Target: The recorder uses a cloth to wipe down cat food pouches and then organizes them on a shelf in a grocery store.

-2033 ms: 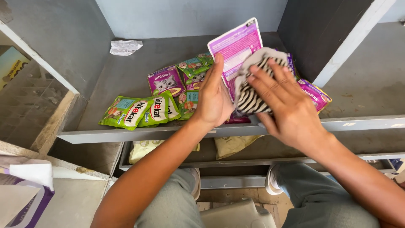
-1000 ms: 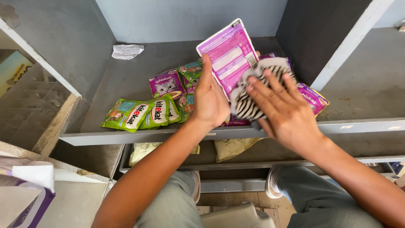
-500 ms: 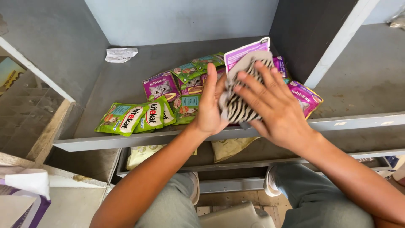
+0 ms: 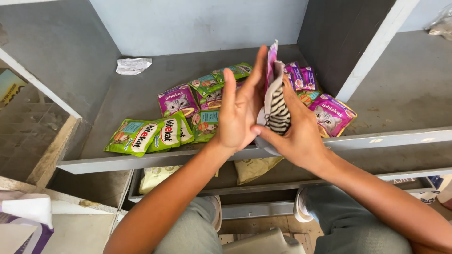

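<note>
We held a purple pouch [image 4: 271, 61] upright above the shelf [image 4: 141, 162] front edge: left hand [image 4: 240, 110] flat-open against it, right hand [image 4: 294, 136] closed round the striped cloth [image 4: 278, 113], wiping; next the other face needed turning

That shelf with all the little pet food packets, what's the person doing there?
A person holds a purple pouch upright on its edge above the grey shelf. The left hand is flat against one side of it, and the right hand presses a zebra-striped cloth against the other. Green pouches and more purple pouches lie scattered on the shelf, with a crumpled paper at the back.
</note>
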